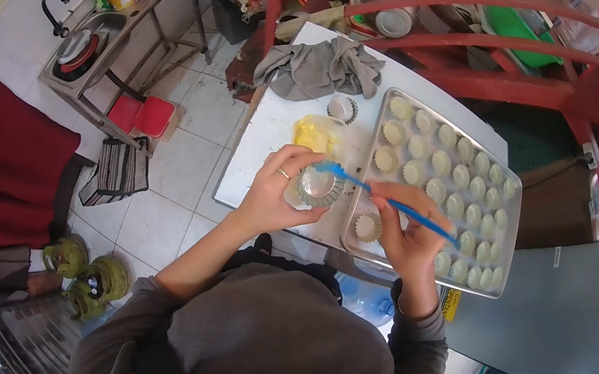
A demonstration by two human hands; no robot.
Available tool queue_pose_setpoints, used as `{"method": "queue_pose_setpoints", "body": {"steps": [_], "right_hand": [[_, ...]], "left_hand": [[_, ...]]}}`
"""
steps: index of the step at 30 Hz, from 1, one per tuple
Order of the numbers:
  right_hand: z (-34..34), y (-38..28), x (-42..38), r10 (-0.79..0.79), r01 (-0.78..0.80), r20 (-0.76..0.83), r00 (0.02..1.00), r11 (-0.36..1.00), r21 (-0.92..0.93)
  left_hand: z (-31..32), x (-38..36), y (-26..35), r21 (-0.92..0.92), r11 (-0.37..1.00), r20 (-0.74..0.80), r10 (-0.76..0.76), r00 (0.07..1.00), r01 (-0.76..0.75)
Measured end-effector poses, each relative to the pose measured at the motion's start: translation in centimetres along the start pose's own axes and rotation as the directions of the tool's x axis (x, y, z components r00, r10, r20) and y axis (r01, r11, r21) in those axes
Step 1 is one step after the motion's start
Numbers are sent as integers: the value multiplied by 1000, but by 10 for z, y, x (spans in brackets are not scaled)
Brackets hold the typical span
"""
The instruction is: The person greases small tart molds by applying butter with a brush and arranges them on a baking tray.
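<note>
My left hand [275, 191] grips a fluted metal tart mould [321, 188] by its rim, its inside turned up. Between the fingers of my right hand [411, 245] is the handle of a blue brush [422, 218], whose tip reaches the mould's upper edge. Just beyond the mould, a clear container holds soft yellow fat [314, 134]. Another fluted mould [342, 108] sits farther back on the white table [253, 155]. Under my right hand, a large metal tray [512, 240] carries many pale-coated moulds in rows; one mould [368, 227] sits at its near left corner.
A crumpled grey cloth [320, 70] lies at the table's back. Red metal rails [494, 85] and bowls [386, 2] stand behind. To the left are a sink [94, 31], a red stool [155, 117] and green gas cylinders [99, 280].
</note>
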State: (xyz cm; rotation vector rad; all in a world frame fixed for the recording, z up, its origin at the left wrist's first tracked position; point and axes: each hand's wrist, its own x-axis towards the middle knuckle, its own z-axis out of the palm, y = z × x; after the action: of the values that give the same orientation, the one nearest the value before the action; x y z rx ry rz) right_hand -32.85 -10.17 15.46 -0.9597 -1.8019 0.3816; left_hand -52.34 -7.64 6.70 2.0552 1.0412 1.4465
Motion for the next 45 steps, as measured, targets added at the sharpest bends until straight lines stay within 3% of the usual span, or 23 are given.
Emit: {"method": "queue_pose_setpoints", "body": {"steps": [3, 4, 7, 10, 13, 14, 17, 20, 24, 27, 30, 34, 37, 41, 45], "right_hand": [[1, -11, -6, 83, -89, 196, 977, 996, 20], [0, -11, -5, 32, -52, 228, 973, 995, 83], [4, -1, -5, 116, -114, -55, 992, 993, 35], [1, -12, -7, 47, -46, 158, 986, 999, -11], [-1, -3, -9, 243, -240, -4, 970, 961, 139], [2, 4, -5, 104, -106, -86, 991, 994, -14], [2, -10, -5, 65, -65, 107, 992, 998, -7], [3, 2, -10, 320, -314, -11, 947, 934, 169], [12, 5, -13, 136, -142, -90, 987, 988, -64], [29, 4, -15, 415, -344, -145, 898, 869, 356], [27, 15, -12, 541, -318, -177, 822, 695, 645], [11, 20, -19, 494, -338, -264, 829, 817, 467], [30, 19, -23, 440, -285, -222, 870, 817, 501], [21, 15, -20, 526, -283, -221, 821, 713, 642], [25, 24, -29, 454, -278, -243, 857, 805, 524]], "left_hand": [[1, 2, 1, -59, 998, -24, -23, 999, 22], [0, 3, 2, -69, 997, -24, -31, 999, 29], [0, 3, 5, -75, 997, -36, -39, 999, 36], [0, 7, 5, -48, 999, -74, -4, 997, 0], [-1, 5, 4, -38, 999, -70, -1, 998, -2], [-1, 5, 7, -34, 999, -63, -5, 998, 3], [-2, 8, 5, -30, 999, -65, 17, 998, -19], [2, 6, 2, -22, 999, -100, 37, 994, -39], [5, 7, 5, -52, 999, -95, -21, 995, 17], [7, 6, -1, 27, 998, -100, 50, 994, -48], [6, 5, 5, 19, 1000, -91, -19, 996, 20], [8, 6, 4, 5, 1000, -148, -14, 989, 15], [15, 2, 1, 12, 1000, -140, -3, 990, 5], [13, 1, -2, 6, 999, -143, -30, 989, 31], [11, 3, 3, -28, 998, -120, -58, 991, 55]]}}
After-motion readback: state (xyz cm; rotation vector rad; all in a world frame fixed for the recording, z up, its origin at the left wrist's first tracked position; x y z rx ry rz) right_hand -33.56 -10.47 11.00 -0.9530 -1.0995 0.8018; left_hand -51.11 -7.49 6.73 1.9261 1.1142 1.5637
